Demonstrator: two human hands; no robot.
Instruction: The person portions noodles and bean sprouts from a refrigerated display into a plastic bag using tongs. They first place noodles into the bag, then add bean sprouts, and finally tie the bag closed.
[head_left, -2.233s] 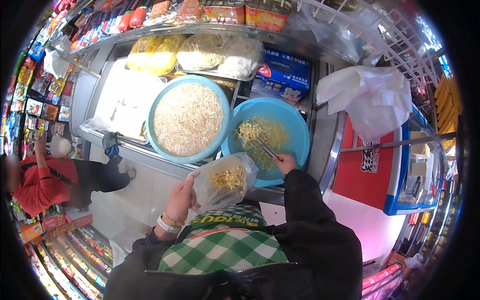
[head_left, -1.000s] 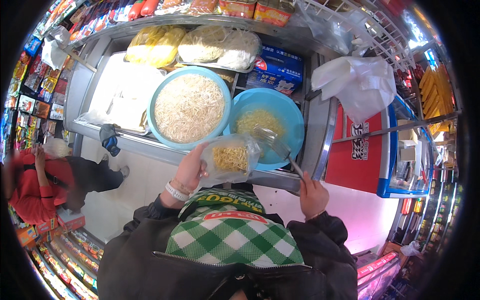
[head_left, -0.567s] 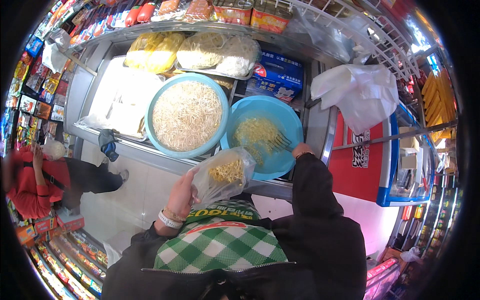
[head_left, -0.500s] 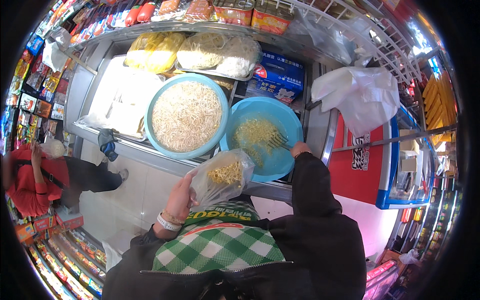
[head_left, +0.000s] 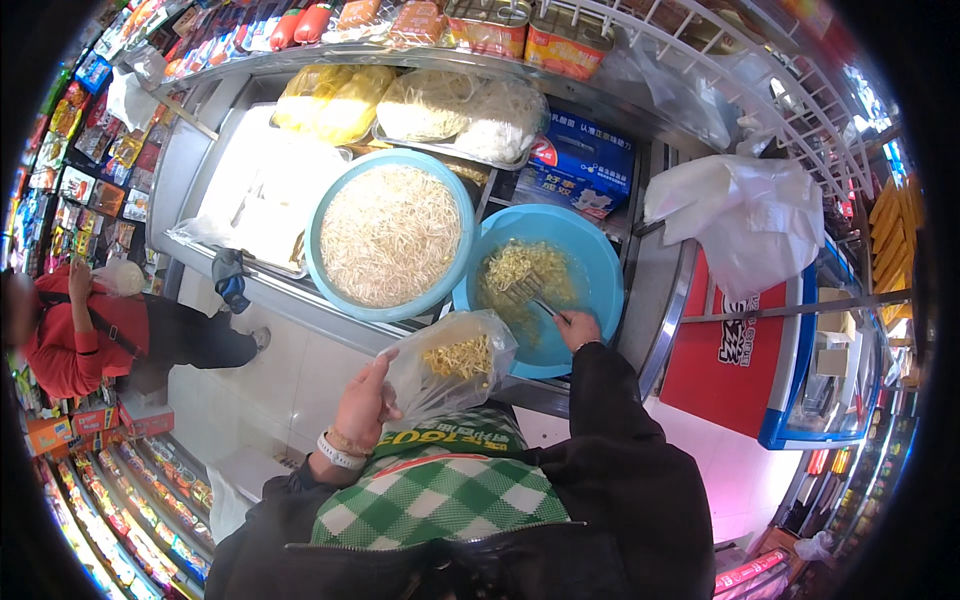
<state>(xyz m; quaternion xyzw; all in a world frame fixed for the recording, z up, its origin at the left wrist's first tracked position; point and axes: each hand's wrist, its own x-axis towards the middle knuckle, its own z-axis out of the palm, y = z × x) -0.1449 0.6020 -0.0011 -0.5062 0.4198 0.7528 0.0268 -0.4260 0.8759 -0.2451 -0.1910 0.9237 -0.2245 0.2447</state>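
Observation:
My left hand [head_left: 362,408] grips the edge of a clear plastic bag [head_left: 425,395], in which a clump of yellowish bean sprouts [head_left: 460,357] lies. The bag's mouth faces the near rim of a light blue basin [head_left: 603,270]. Over that basin my right hand [head_left: 577,328] is closed round the handle of a metal pronged scoop [head_left: 524,289]. A small heap of pale sprouts [head_left: 512,263] rests at the scoop's prongs, with more sprouts loose in the water around it. To the left stands a second blue basin [head_left: 318,222] full of white bean sprouts [head_left: 390,230].
Bagged yellow food [head_left: 333,103], wrapped trays [head_left: 455,108] and a blue carton [head_left: 575,165] stand behind the basins. White plastic bags [head_left: 740,208] hang at right above a red and blue freezer [head_left: 745,345]. A person in red [head_left: 95,330] stands at far left.
My right hand and the scoop have moved left and toward the basin's middle, where sprouts are now heaped at the prongs. My left hand still holds the bag. The view has shifted slightly.

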